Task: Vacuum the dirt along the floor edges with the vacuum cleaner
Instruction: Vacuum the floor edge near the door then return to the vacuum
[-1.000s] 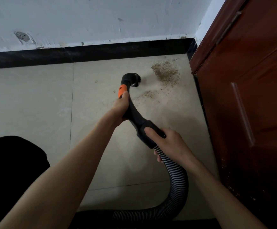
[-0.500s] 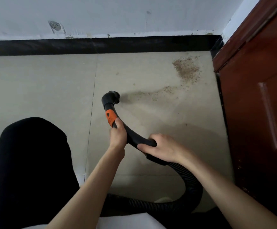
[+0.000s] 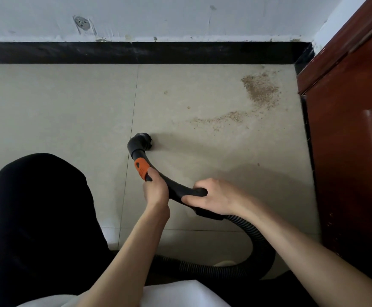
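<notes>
Floor (image 3: 202,89): pale beige tiles with thin dark grout lines, one running near to far left of centre, another crossing left to right close to the person; matt, faintly marked.

Wall (image 3: 180,16): white, scuffed, across the far side, with a round patched mark at far left. A black skirting band (image 3: 136,53) ran along its foot where it met the floor.

Door (image 3: 349,140): dark red-brown wood, panelled, filling the right side from far to near, its foot meeting the tiles.

Knee (image 3: 38,218): clad in black, near left, over the tiles.

Hose (image 3: 258,247): black, ribbed, looping from the handle toward the near right and back across the near edge.

Curved wand (image 3: 176,187): black, with an orange collar (image 3: 142,168) toward its far end, held above the floor at centre.

Right hand (image 3: 216,198): fingers curled round the rear of the wand, thumb along its near side.

Left hand (image 3: 155,189): fingers wrapped close together round the wand just behind the orange collar.

Dirt (image 3: 260,89): brown granular patch in the far right corner, near the door and skirting; a thinner trail (image 3: 222,118) spread leftward from it.

Brush nozzle (image 3: 143,142): round, black, bristled, at or just above the tile beside the grout line, left of and apart from the trail.
</notes>
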`<state>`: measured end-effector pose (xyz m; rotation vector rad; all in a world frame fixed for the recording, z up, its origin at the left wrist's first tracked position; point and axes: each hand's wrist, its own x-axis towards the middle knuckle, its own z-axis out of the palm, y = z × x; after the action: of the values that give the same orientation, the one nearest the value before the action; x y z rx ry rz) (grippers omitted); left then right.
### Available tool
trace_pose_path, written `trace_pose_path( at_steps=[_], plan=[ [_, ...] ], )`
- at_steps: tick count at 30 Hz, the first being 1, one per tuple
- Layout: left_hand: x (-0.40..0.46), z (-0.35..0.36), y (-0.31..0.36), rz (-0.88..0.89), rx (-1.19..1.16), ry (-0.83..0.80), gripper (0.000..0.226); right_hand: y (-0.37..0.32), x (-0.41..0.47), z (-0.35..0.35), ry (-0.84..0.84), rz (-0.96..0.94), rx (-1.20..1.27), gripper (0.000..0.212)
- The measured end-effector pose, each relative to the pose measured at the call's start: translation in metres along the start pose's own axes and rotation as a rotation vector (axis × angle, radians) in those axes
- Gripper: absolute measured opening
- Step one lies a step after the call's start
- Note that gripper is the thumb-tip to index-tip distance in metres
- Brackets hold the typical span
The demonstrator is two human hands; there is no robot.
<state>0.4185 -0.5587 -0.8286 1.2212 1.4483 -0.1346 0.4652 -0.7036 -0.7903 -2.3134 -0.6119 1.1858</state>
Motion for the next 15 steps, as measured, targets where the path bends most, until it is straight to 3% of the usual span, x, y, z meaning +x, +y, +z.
trace_pose_path(
  at_steps=[5,15],
  plan=[
    [0.004,0.006,0.016,0.023,0.041,-0.097,0.063,0.0,0.004,0.001,0.085,0.012,0.01,0.055],
    [0.006,0.033,0.038,0.05,0.148,-0.205,0.057,0.009,0.002,-0.006,0.195,0.119,0.08,0.053]
  ],
)
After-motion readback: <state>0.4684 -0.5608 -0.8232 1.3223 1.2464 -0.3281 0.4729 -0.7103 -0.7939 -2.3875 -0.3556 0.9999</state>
